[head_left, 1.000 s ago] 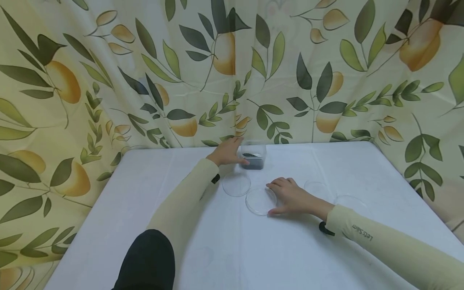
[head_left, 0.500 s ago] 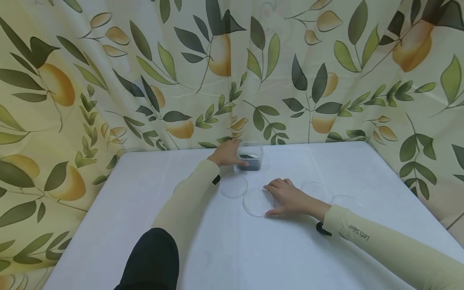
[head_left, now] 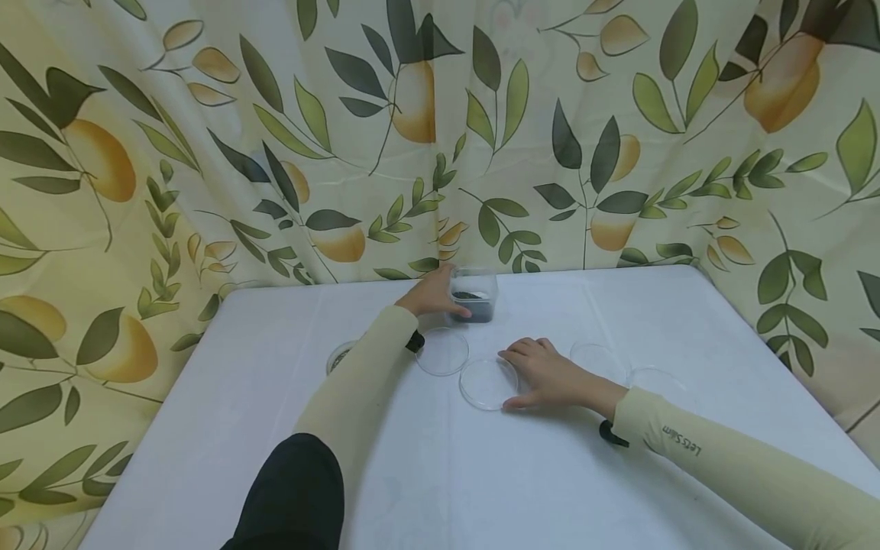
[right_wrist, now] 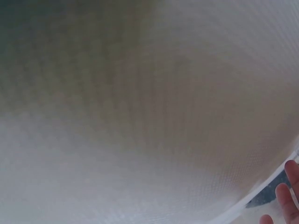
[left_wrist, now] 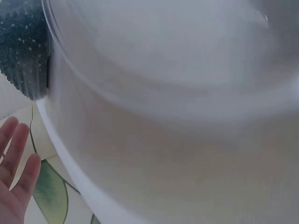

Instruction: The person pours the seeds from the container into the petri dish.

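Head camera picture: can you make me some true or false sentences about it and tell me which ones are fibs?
1. The left hand is beside a see-through box with dark stuff in it. True.
2. Behind the table hangs a curtain with leaves on it. True.
3. The right hand is touching the curtain. False: the right hand is beside a clear round dish on the table.
4. The table looks black. False: the table looks white.
5. The box is nearer the curtain than that dish is. True.

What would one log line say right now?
left hand: beside clear tub, dark contents | right hand: beside clear round dish | contact: unclear
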`<act>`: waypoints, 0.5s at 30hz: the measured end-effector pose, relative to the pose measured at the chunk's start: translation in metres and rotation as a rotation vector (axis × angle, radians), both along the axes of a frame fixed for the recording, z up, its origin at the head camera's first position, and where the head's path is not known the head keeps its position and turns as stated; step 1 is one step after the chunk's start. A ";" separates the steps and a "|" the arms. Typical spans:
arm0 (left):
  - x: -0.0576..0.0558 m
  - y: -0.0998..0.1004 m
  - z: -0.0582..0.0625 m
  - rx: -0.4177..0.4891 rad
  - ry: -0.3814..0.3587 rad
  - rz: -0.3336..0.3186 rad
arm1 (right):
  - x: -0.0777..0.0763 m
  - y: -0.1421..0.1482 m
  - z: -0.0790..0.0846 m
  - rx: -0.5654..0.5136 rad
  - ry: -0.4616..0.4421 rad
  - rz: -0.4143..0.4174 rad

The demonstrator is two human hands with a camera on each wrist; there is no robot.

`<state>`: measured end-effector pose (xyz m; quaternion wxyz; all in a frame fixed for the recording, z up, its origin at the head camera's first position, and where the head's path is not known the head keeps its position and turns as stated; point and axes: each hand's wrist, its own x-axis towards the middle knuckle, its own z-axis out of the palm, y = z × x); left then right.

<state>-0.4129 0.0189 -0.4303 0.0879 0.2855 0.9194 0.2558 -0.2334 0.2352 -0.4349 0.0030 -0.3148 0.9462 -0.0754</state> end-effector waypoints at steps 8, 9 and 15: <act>0.002 0.002 -0.004 0.186 -0.120 0.004 | -0.001 -0.001 -0.002 -0.009 -0.005 0.002; 0.003 0.002 -0.005 0.204 -0.131 0.004 | -0.001 -0.001 -0.002 -0.010 -0.005 0.003; 0.003 0.003 -0.010 0.296 -0.227 0.044 | 0.000 -0.001 -0.001 -0.004 -0.008 0.003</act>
